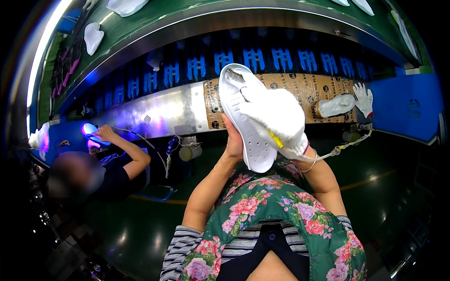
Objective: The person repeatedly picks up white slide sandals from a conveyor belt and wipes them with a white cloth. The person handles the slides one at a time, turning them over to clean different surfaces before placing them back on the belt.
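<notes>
A white clog (255, 138) with vent holes at its near end is held up in front of my chest. My bare left hand (233, 140) is closed around its left edge. My right hand (276, 114) wears a thick white glove and lies closed over the clog's right side, fingers on its upper part. A yellow strip (275, 139) shows on the glove's near edge; what it belongs to is unclear. A grey patch (234, 76) shows at the clog's far end. The glove hides the middle of the clog and whatever is under my right palm.
Cardboard (300, 86) covers part of the metal bench (154, 110). On it lie a whitish pad (336, 105) and a spare white glove (363, 99). A cord (337, 150) runs from the bench toward my right wrist. At left, a co-worker's hand (105, 133) holds a blue-lit object. White pieces lie on the green belt (154, 14) beyond.
</notes>
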Demonstrator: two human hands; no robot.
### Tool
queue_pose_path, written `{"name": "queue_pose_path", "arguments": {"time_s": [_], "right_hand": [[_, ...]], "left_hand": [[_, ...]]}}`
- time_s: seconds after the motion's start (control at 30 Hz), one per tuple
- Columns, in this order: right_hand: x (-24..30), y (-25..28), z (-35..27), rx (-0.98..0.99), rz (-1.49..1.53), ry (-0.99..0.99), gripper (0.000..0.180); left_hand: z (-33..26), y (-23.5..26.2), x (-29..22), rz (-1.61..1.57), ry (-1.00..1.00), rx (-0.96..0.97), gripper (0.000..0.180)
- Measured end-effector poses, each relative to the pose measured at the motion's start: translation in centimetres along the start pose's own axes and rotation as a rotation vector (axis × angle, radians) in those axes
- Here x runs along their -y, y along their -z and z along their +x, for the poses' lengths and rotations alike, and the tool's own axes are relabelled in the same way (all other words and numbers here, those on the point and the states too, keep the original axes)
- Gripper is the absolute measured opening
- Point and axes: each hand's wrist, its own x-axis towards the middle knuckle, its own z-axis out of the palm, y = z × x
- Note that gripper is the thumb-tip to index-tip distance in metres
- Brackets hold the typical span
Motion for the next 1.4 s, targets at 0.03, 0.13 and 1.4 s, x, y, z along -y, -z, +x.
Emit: {"name": "queue_pose_path", "arguments": {"time_s": [0.03,0.13,1.4], "right_hand": [[0.5,0.0,-0.3,0.017,0.033,-0.018,0.042],[2.3,0.1,-0.9,0.058,0.138,-0.069,0.038],[4.0,-2.8,-3.1,0.085,0.390,-0.025,0.032]], "left_hand": [[-0.1,0.1,0.1,0.011,0.014,0.029,0.098],[0.0,1.3,0.5,-0.040,0.041,0.050,0.099],[5.6,6.3,-6.1,-0.533,-0.039,0.375,0.132]]}}
